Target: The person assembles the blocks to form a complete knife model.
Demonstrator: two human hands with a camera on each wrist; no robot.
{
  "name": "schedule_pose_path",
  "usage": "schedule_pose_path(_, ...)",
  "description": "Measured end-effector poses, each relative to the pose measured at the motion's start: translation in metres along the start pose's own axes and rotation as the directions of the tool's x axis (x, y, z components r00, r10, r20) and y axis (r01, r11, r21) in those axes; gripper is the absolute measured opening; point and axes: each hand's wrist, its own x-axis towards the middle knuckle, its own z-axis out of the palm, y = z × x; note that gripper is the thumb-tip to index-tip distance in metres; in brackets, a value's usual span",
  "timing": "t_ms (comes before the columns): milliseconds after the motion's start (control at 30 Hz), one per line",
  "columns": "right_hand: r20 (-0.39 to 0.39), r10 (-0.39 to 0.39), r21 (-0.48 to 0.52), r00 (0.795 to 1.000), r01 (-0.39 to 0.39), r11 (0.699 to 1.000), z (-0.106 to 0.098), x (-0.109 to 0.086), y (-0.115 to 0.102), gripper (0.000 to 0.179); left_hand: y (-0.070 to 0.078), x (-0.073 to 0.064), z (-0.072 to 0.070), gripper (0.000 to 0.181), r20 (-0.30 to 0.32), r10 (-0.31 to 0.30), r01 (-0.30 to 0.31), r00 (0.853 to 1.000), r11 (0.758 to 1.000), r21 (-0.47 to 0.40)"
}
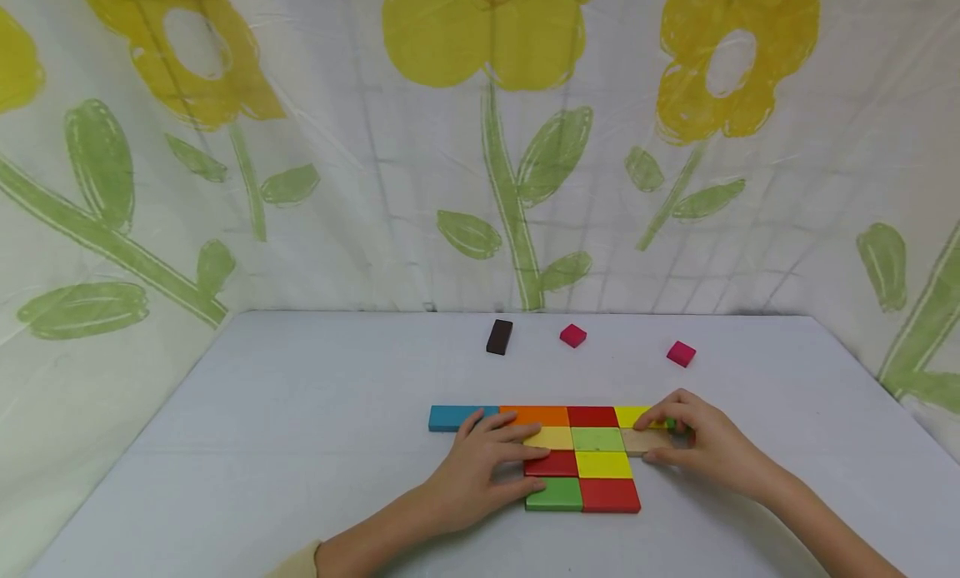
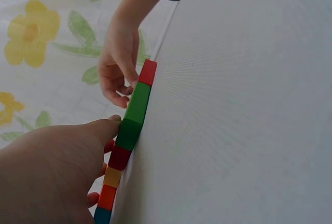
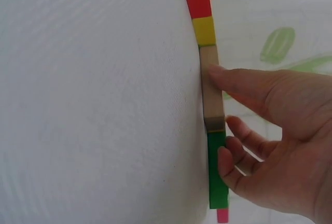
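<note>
Unpainted tan wooden block (image 1: 637,441): lies flat on the white bench (image 1: 300,378), second row from the far side, right end of that row. Long axis runs left to right, roughly across my front. Its left end meets the pale green block (image 1: 597,439); its far long side lies along the flat yellow block (image 1: 628,416) of the far row. From the right wrist, a dark green block (image 3: 217,172) reaches out past its right end.

Right hand (image 1: 701,436): the nearer of the two, coming in from the block's right. Thumb on the near long side, curled index finger at the far edge, so I pinch it across its short width; other fingers lie by the dark green block.

Left hand (image 1: 491,470): fingers spread and holding nothing, tips resting along the left part of the layout, thumb at the bright green near-row block (image 1: 553,495). The pale green block and the cream-yellow block (image 1: 547,438) lie between it and the tan block.

Judgement: the critical line is this left-right axis. Pressure from the right would bear along the row towards my left hand, which is placed to brace it.
</note>
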Motion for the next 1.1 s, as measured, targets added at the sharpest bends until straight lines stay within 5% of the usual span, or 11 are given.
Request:
schedule_pose_path(533,0.002,-0.09,0.043,0.996,0.09,0.995,-0.009,0.008,-0.009,0.034,-0.001,0.001,-0.001,0.043,0.007,0.001,-0.001,1.0,1.0,-0.002)
schedule_pose_path(867,0.023,-0.155,0.089,0.988,0.152,0.984,-0.011,0.034,-0.023,0.031,0.0,0.001,0.0,0.042,0.019,-0.026,0.026,0.999,1.0,0.003)
schedule_pose_path(1100,0.083,-0.135,0.1,0.987,0.127,0.987,-0.011,0.056,-0.038,0.03,0.001,0.001,-0.001,0.043,0.023,-0.027,0.027,0.999,1.0,0.001)
